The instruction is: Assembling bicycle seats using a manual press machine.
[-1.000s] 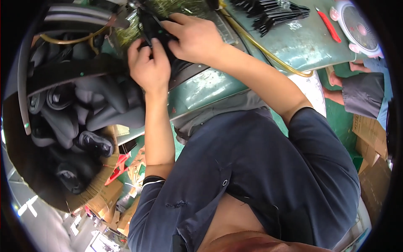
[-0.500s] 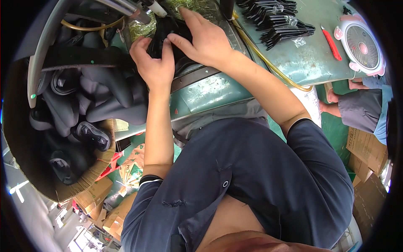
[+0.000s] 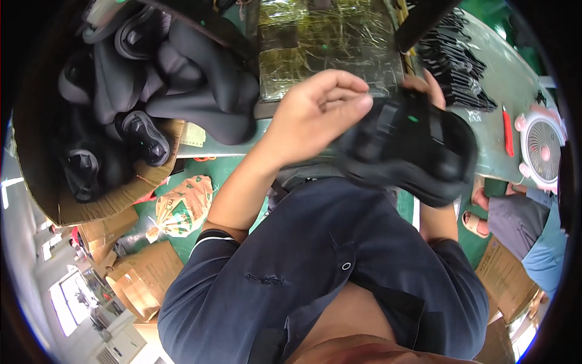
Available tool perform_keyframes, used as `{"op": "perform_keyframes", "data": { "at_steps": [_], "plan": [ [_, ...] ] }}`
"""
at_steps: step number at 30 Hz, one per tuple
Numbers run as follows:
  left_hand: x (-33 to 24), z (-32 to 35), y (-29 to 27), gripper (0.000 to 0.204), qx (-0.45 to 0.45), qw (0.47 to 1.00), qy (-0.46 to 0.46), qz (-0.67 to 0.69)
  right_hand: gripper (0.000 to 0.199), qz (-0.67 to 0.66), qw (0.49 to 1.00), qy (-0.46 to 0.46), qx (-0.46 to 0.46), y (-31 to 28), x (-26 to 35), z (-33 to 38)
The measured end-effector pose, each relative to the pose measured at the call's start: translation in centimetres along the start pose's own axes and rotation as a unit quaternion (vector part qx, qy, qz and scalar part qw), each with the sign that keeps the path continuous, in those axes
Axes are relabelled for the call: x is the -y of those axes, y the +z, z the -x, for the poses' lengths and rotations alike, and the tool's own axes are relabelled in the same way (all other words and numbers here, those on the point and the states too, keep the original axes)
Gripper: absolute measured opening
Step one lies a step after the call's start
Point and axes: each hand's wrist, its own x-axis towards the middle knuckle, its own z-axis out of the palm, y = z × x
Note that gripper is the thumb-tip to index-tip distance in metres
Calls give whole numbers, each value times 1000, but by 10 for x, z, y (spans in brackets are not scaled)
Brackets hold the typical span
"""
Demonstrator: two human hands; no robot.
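Observation:
My right hand (image 3: pixel 431 90) grips a black padded seat (image 3: pixel 418 151), shaped like a bicycle saddle. Its fingers show past the far edge, while the seat covers the palm and wrist. Motion blurs the seat, which is tilted above my lap at the bench's front edge. Close to its left side, my left hand (image 3: pixel 321 115) has its fingers curled in toward the thumb, and I see nothing between them. The thumb tip lies over or beside the seat's edge; contact is unclear. Beyond the hands lies a flat pad (image 3: pixel 321 54) wrapped in shiny yellowish film.
A cardboard box (image 3: pixel 106 209) on the left holds several similar black seats (image 3: pixel 209 112). On the green bench (image 3: pixel 494 54) at right lie bundled black parts (image 3: pixel 454 67), a red utility knife (image 3: pixel 508 133) and a small fan (image 3: pixel 541 148). Another person's legs (image 3: pixel 515 221) show beyond.
Both hands were together over black material on the film-covered pad. Now my right hand holds the seat nearer my body, and my left hand has drawn back. The view has shifted.

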Motion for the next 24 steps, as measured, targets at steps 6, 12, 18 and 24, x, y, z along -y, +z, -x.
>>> {"op": "perform_keyframes", "data": {
  "at_steps": [6,12,18,24],
  "plan": [
    [23,83,-92,14,-284,835,350,-314,13,90,972,175,-129,-60,38,-16],
    [8,111,-181,23,-560,752,249,-244,48,-247,933,123,-233,-210,-65,-200],
    [36,136,-184,34,-558,757,89,-328,46,244,945,214,-44,-212,-95,-172],
    [99,120,-180,50,-448,836,-5,-317,52,494,851,116,135,-214,-77,-91]
  ]
}}
